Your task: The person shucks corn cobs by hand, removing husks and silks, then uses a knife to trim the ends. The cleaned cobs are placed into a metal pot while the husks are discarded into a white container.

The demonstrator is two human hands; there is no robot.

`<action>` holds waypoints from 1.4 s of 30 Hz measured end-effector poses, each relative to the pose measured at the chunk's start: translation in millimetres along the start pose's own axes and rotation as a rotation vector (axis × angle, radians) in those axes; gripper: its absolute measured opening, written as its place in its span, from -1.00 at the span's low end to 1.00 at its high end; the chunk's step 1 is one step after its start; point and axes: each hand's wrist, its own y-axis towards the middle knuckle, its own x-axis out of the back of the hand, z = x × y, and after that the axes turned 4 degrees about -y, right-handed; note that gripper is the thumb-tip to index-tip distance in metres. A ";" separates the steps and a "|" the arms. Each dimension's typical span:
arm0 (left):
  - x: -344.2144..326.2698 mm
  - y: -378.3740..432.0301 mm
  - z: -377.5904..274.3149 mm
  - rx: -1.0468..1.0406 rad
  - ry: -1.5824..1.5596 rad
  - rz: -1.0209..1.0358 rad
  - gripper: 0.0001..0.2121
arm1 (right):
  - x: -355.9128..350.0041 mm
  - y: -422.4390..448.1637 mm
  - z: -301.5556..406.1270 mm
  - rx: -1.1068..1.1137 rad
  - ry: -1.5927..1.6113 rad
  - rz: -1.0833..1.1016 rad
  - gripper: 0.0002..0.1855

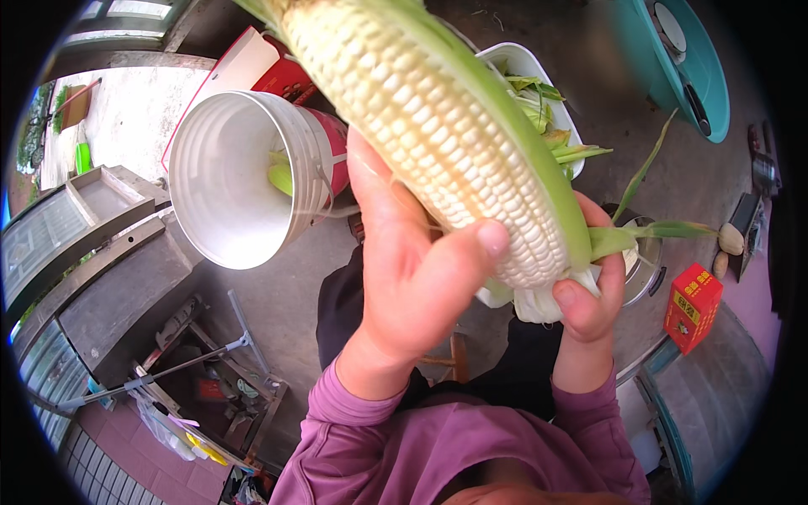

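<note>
Close before me is a large ear of corn [429, 126], its pale kernels bared on the near side. Green husk [536, 170] still covers its right side, with leaf tips sticking out near the stalk end. My left hand [404, 271] grips the cob from below and left, thumb pressed on the kernels. At the lower end, my right hand [593, 290] pinches the whitish husk base [536, 303]. The fingers behind the cob are partly hidden.
A white plastic bucket [221, 183] with a green piece inside stands at left. Behind the cob, a white container [571, 136] holds husks. A teal basin [710, 63] with a knife is at upper right. A red box [693, 308] lies at right.
</note>
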 end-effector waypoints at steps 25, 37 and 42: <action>-4.4 -3.6 -2.8 -0.157 -0.126 0.052 -0.18 | -4.1 -6.3 -0.4 0.245 -0.306 0.034 -0.20; 10.5 9.0 9.8 -0.131 0.115 -0.025 -0.17 | -3.8 5.3 -22.6 0.149 -0.283 0.107 -0.08; 27.8 14.8 39.2 -0.241 0.338 -0.046 -0.20 | -13.2 11.3 -49.4 -0.222 -0.207 0.178 -0.29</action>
